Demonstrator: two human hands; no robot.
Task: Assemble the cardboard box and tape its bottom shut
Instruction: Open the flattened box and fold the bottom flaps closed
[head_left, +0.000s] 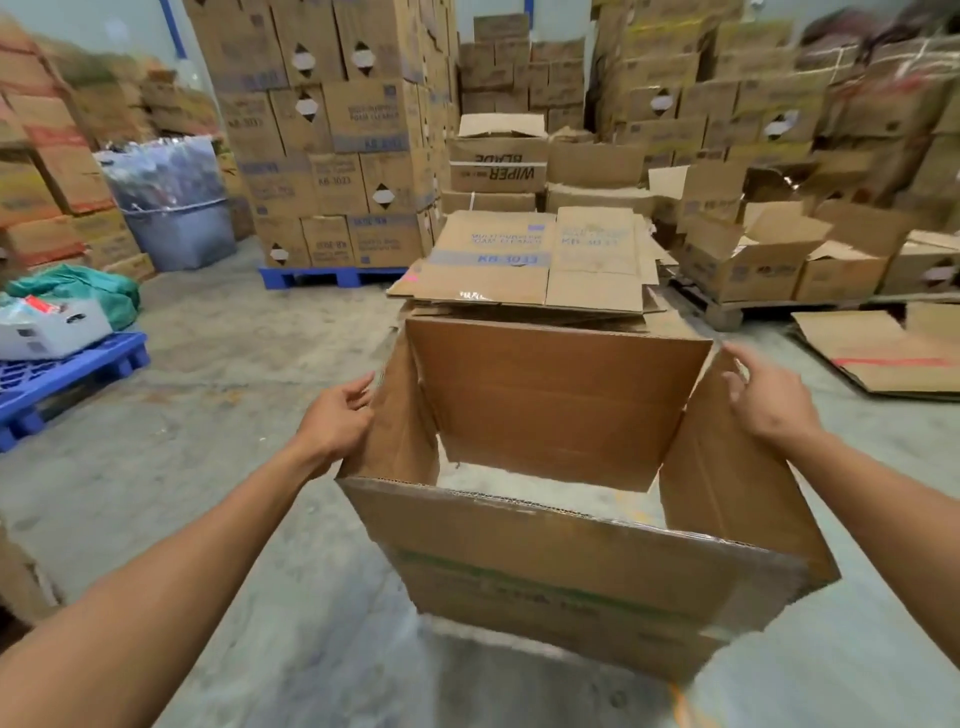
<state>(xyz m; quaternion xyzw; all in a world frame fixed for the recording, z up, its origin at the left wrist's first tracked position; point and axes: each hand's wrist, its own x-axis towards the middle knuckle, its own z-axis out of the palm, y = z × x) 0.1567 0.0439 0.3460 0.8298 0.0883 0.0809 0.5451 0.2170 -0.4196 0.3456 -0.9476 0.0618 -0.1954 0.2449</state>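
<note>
Nearest the lens, two bare forearms, reaching forward from the lower corners toward the carton.

Between them, the cardboard box (561, 561): squared up into an open tube, held tilted in the air above the concrete floor (234, 364), just in front of a stack of flattened cartons (519, 260). Near wall lowest and closest, with blurred green print; far wall (556, 395) plain brown and standing tallest. Grey floor plainly visible straight through the middle, so no bottom closed yet. No flap folded across the opening, and no tape or dispenser anywhere in view.

Left side panel (400, 421) and right side panel (727, 478) splayed slightly outward, not quite square to the long walls.

Left hand (335, 421) at the outer edge of the left panel, fingers curled in against the cardboard, apparently pinching that edge. Right hand (769, 400) spread wide, fingers (740, 364) loose and extended by the top corner of the right panel, closed on nothing; touching or just clear of the board, impossible to say through the blur.

Judged as the opening-out step, early in the job: body formed, closing and taping all still to do.

Next move, by this reading: catch the right panel, true up the corners, turn the box bottom-up, fold the short flaps in first, then the long ones until they meet, and only then look for tape.
</note>
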